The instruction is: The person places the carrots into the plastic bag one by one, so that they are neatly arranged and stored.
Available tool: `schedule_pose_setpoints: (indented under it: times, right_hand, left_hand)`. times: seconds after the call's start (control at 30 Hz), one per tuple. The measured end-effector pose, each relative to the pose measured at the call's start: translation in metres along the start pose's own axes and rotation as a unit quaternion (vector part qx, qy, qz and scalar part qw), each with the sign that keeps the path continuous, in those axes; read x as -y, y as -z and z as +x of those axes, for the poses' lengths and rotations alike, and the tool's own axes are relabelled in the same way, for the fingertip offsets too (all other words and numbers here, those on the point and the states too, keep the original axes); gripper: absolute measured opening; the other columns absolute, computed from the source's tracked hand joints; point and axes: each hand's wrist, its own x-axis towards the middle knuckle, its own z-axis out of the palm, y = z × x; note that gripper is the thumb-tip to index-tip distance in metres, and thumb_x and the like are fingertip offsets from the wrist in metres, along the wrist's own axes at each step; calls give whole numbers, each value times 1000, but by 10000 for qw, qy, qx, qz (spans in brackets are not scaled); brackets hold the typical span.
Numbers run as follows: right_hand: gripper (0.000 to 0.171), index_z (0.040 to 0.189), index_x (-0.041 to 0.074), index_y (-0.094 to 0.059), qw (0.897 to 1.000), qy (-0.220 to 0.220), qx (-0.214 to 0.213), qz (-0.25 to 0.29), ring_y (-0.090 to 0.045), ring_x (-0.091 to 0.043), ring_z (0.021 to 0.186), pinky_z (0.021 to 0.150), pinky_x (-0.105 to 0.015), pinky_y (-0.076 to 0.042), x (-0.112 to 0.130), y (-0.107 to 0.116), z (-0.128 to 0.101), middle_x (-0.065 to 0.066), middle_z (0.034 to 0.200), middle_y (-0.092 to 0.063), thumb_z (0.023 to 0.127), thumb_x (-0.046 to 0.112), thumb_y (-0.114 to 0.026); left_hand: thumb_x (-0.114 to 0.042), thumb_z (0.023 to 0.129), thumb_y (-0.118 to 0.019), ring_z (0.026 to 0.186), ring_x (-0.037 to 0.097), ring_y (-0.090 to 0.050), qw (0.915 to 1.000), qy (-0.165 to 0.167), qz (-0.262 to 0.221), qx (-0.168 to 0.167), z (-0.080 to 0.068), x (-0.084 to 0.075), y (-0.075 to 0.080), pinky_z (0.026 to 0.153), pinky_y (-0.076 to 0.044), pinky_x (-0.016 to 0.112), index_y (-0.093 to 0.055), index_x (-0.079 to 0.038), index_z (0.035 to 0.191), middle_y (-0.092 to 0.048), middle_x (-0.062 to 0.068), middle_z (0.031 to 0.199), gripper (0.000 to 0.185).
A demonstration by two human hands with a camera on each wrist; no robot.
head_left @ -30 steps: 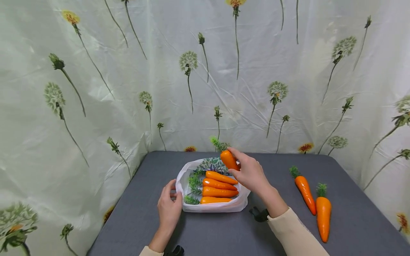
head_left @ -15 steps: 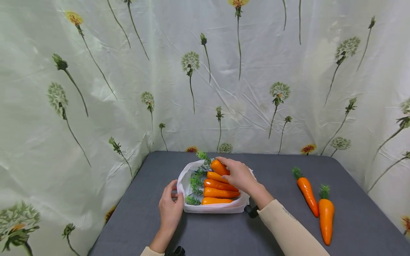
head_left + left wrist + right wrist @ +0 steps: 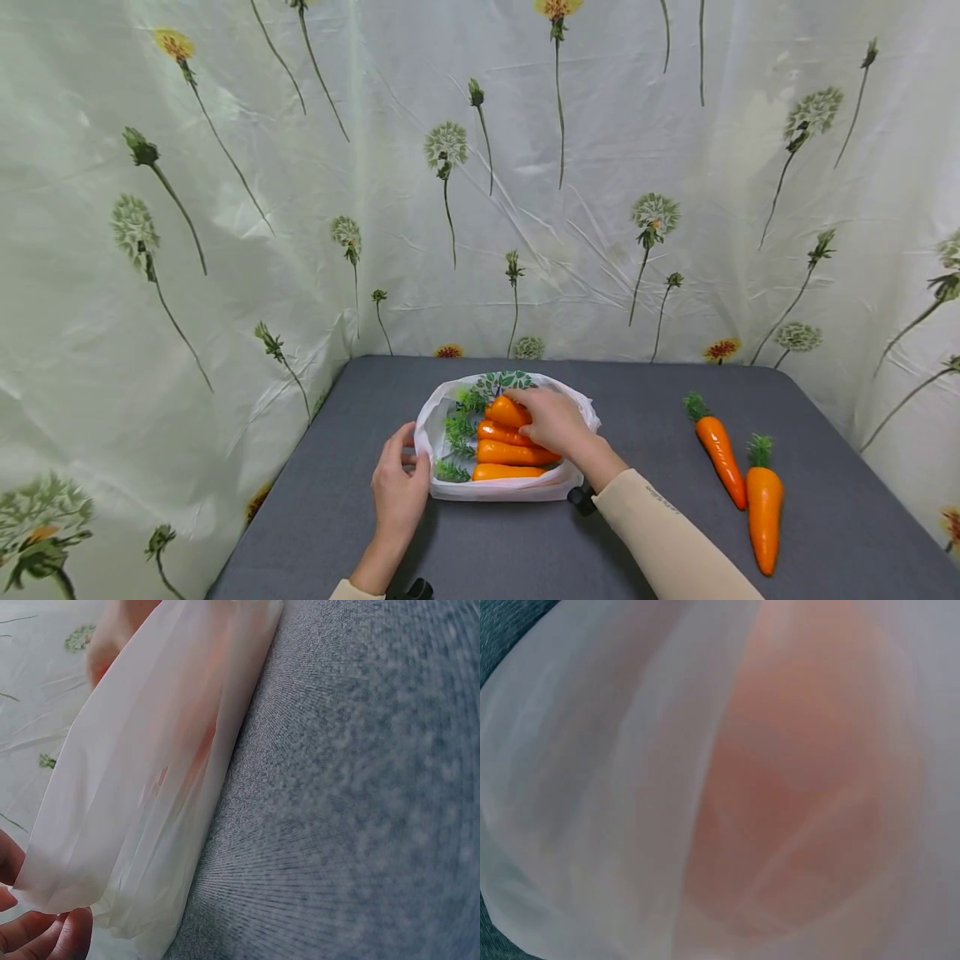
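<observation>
1. The step in hand looked like laying one more carrot [image 3: 507, 411] into the white bag [image 3: 431, 417] beside the three already there. To do it well, I judged the carrot should go down flat and parallel to the others, green top toward the same side, and be let go only once it rested, so it would not roll over the stack.
2. The bag's mouth needed to be kept wide; a slack edge could fold over the row.
3. The right hand [image 3: 551, 421] was curled over the top carrot inside the bag, fingers wrapped on it at the far end of the row.
4. The left hand [image 3: 397, 492] pinched the bag's near-left edge, fingertips [image 3: 52, 937] on the thin plastic.
5. Two more carrots [image 3: 738, 479] lay well apart on the grey table [image 3: 525, 558], to the right.
</observation>
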Motion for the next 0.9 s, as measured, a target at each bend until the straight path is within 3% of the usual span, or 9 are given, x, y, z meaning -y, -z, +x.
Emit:
schedule_pose_setpoints:
  times: [0.47,0.9]
  right_hand:
    - [58,136,25,-63,9990,-94,33,-441,-64,-22,101,76,-43,-54,2,-7,4,1,120,-68,82,15,-81]
    - [56,137,21,-63,9996,-127,14,-247,-63,-21,92,67,-36,-52,7,3,1,-2,115,-67,83,15,-80]
  left_hand:
    - [-5,87,-73,75,11,-59,9999,120,64,70,0,-1,0,61,-53,28,-63,-9,131,-64,5,105,44]
    - [-3,87,-73,76,13,-60,9999,84,43,66,0,-1,0,62,-53,29,-63,-8,131,-65,6,104,45]
